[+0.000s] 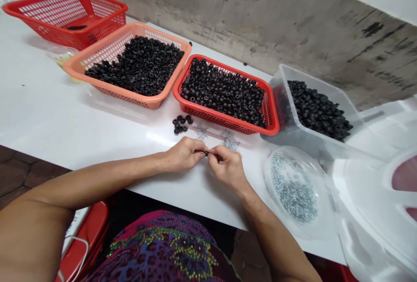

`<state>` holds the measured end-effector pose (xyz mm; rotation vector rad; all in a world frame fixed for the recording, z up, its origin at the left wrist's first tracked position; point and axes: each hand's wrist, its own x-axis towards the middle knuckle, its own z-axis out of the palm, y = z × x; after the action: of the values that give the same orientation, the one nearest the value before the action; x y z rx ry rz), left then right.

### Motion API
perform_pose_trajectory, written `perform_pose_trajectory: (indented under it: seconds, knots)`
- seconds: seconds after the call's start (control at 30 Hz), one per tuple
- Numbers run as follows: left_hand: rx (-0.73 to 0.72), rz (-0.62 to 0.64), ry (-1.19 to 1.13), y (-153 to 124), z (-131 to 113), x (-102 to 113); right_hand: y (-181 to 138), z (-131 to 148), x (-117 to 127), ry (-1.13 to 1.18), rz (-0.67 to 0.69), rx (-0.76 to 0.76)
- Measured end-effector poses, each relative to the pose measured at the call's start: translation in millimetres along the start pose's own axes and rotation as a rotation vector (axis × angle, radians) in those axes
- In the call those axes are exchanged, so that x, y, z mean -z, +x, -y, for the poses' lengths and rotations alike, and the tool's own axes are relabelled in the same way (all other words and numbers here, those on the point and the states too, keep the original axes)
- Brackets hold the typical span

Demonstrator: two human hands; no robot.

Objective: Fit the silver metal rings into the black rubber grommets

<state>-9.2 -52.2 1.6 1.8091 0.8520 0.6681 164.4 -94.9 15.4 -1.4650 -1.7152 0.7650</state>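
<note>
My left hand (185, 155) and my right hand (228, 164) meet just above the white table, fingertips pinched together. Between them they grip a small black part (206, 153), mostly covered by the fingers; its exact kind is hard to make out. Just beyond my hands lie two small piles of tiny silvery metal pieces, a sparse pile (201, 132) and a denser pile (230, 140). A cluster of several black ring-shaped parts (181, 124) rests on the table, beyond my left hand.
Along the wall stand an orange basket (73, 65) and a red basket (275, 119) of black parts, a clear bin (304, 136) of black parts, and a further red basket (48, 25). A clear round dish (269, 177) of silvery pieces sits right, beside a white plastic stool (365, 204).
</note>
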Motion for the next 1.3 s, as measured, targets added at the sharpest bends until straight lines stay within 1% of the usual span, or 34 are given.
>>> perform_pose_trajectory:
  seconds: [0.03,0.07,0.1,0.17,0.27,0.33,0.4,0.5,0.6,0.7,0.8,0.9,0.97,1.03,1.13,1.2,1.3]
  knots:
    - [-0.003,-0.003,0.014,0.0,0.6,-0.6,-1.3,0.7,-1.0,-0.048,-0.025,0.041]
    - [-0.008,-0.003,0.018,0.0,0.4,-0.8,-1.8,1.1,-1.0,-0.057,-0.03,0.051]
    - [-0.013,-0.003,0.011,0.0,-0.6,-0.6,-1.6,1.1,0.2,-0.022,-0.009,0.028]
    - [-0.035,0.001,-0.01,0.0,-4.3,0.7,1.2,-0.6,5.3,0.16,0.077,-0.093]
    - [-0.106,0.006,-0.007,-0.5,-10.3,2.9,7.7,-6.7,13.9,0.54,0.217,-0.295]
    - [-0.181,0.007,0.007,-1.2,-11.2,3.2,11.1,-11.3,16.6,0.704,0.296,-0.368]
    - [-0.273,0.001,0.021,-1.8,-9.1,2.4,12.7,-14.5,16.3,0.775,0.375,-0.4]
    - [-0.389,-0.039,0.061,-2.1,-3.3,0.1,12.2,-15.7,13.3,0.832,0.453,-0.373]
    - [-0.447,-0.114,0.141,-1.9,1.4,-2.2,10.8,-15.1,11.7,0.892,0.493,-0.329]
    - [-0.456,-0.191,0.228,-1.8,4.7,-4.6,10.0,-16.4,12.2,0.928,0.487,-0.329]
    - [-0.44,-0.242,0.269,-1.5,7.2,-6.7,9.4,-18.6,13.1,0.9,0.487,-0.301]
    - [-0.482,-0.189,0.18,-1.0,6.8,-7.7,8.4,-18.7,14.1,0.867,0.478,-0.25]
    - [-0.521,-0.144,0.061,-0.8,4.5,-8.1,7.5,-17.9,15.3,0.842,0.436,-0.227]
    - [-0.501,-0.126,-0.019,-1.1,1.6,-8.9,6.4,-17.7,16.3,0.816,0.383,-0.215]
    - [-0.444,-0.074,-0.028,-2.0,-1.3,-11.5,4.6,-20.5,16.6,0.784,0.342,-0.17]
    - [-0.444,-0.036,-0.004,-2.3,-2.3,-13.3,4.0,-24.1,15.9,0.759,0.346,-0.116]
    - [-0.452,-0.024,0.035,-1.7,-3.0,-15.0,4.7,-29.8,14.4,0.729,0.355,-0.075]
